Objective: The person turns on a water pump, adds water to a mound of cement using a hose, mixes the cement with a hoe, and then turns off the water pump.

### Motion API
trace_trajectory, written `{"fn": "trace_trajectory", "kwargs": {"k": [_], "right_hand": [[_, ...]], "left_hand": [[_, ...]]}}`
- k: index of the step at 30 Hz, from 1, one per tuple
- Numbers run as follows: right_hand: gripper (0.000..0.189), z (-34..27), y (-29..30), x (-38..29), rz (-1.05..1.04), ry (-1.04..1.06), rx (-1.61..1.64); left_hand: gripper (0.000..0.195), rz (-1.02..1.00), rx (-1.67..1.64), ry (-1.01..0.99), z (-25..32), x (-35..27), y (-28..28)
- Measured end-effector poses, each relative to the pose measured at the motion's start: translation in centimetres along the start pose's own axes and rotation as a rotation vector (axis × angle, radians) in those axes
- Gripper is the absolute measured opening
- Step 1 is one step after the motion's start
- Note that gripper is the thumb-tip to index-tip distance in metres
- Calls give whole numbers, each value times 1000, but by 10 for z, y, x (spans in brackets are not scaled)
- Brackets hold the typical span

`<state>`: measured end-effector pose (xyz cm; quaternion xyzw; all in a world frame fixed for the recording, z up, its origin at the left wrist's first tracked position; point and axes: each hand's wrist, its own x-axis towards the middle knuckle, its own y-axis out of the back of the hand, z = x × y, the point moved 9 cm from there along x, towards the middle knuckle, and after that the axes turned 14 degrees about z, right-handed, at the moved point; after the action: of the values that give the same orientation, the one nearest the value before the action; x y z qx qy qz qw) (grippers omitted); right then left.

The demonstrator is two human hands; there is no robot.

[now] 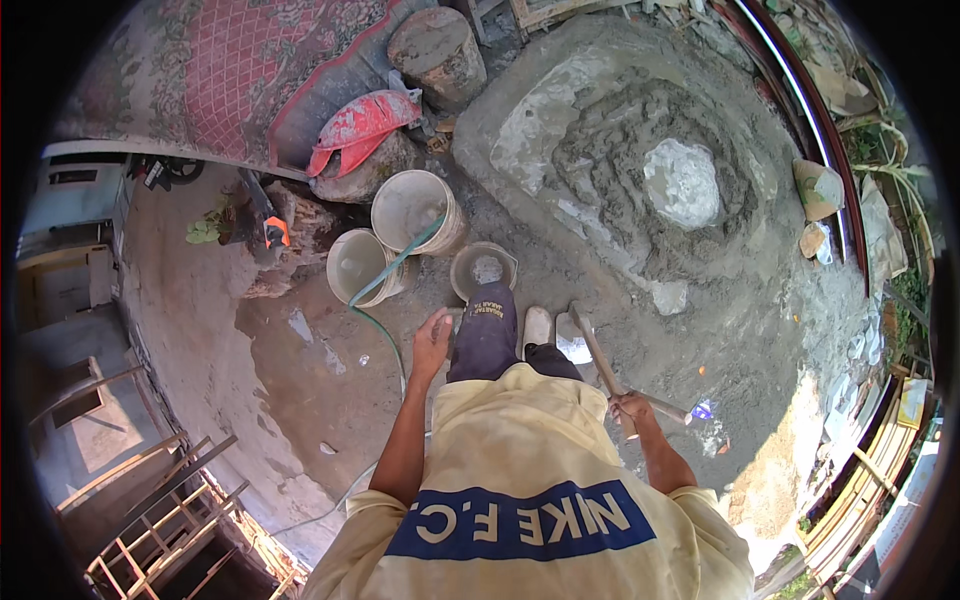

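My right hand (634,406) grips a wooden handle (596,352) low at my right side. A second wooden length (667,409) meets it at my fist. By its far end, a flat metal blade (574,341) lies beside my right boot (537,327); my fist hides how these parts join. My left hand (431,346) hangs beside my left thigh, fingers apart and holding nothing. Just ahead of it, a small bucket (461,274) stands partly hidden by my leg. Ahead on the right spreads a ring of wet grey mortar (600,161) around a bright whitish patch (682,184).
Two larger buckets (381,202) (336,262) stand ahead left, a green hose (390,262) draped over them. Beyond are a red mortar-splashed basin (367,124) on a rock, a log stump (437,56) and a handsaw (276,231). Wooden strips (862,472) lie at right.
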<state>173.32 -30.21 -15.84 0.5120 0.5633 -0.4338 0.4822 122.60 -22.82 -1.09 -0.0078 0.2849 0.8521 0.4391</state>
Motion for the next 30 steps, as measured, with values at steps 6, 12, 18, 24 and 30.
{"fn": "trace_trajectory", "kwargs": {"k": [6,12,18,24,30], "right_hand": [[6,-48,-34,-24,15,-247,407],[10,-181,-77,-61,12,-163,1033],[6,-322,-123,-72,174,-4,1379],[27,-443,-183,-176,509,199,1180],[30,-518,-235,-187,182,293,1496]], "left_hand": [[40,-65,-305,-8,129,46,-36],[35,-621,-348,43,203,81,-147],[71,-1406,-113,534,240,57,-249],[61,-1621,-7,793,324,96,-258],[26,-1468,331,609,390,151,-247]]}}
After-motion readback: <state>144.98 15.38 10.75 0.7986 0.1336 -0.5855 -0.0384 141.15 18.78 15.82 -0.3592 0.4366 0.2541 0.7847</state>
